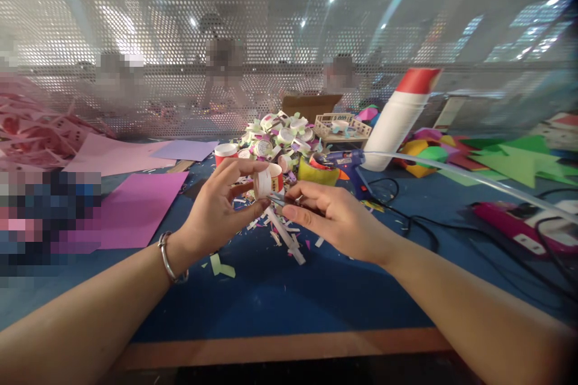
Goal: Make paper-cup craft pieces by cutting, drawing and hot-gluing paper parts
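Note:
My left hand [217, 207] is closed around a small white paper cup [262, 184], its fingertips above and its thumb below. Close by on the right, my right hand [343, 216] pinches a thin grey metal blade [279, 198] whose tip meets the cup's lower edge. My fingers hide the rest of that tool. A narrow whitish strip [286, 234] slants down below the cup; whether it is attached I cannot tell. Just behind are a red and white cup [226, 152] and a heap of cut paper cups [275, 138] with paper bits on them.
A blue glue gun [350, 165] with a black cord [424, 222] lies right of the heap. Beyond it leans a white bottle [395, 120] with a red top. Pink sheets [139, 210] lie left, green paper [519, 159] and a power strip [519, 225] right. A perforated screen [280, 30] rises behind.

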{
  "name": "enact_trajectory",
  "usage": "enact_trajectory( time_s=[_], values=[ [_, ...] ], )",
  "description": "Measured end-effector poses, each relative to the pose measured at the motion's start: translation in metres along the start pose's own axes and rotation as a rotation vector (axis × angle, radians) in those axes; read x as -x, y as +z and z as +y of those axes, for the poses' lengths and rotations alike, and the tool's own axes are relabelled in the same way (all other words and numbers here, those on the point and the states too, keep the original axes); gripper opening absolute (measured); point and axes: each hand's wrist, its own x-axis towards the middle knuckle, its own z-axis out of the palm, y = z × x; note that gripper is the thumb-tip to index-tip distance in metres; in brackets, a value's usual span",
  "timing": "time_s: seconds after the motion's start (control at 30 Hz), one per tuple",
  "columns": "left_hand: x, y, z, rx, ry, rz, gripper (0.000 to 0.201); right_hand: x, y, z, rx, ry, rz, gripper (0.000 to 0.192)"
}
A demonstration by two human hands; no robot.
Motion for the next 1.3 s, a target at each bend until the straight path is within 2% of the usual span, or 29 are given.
enact_trajectory(
  time_s=[0.73, 1.03, 1.13, 1.3],
  values=[
    [-0.0006, -0.0007, 0.0061, -0.089, 0.055, 0.066, 0.037, -0.0020, -0.0003, 0.0019, 0.021, -0.003, 0.016, 0.027],
    [0.0025, -0.0005, 0.0073, -0.256, 0.111, 0.093, 0.042, -0.0013, 0.0006, 0.0033, 0.011, -0.007, 0.019, 0.027],
    [0.0018, -0.0003, 0.0062, -0.196, 0.078, 0.082, 0.041, -0.0008, -0.0002, 0.0021, 0.041, -0.026, 0.015, 0.027],
    [0.0004, -0.0001, 0.0009, 0.001, -0.058, 0.012, 0.042, -0.0006, -0.0009, 0.0020, 0.104, -0.003, 0.016, 0.026]
  ],
)
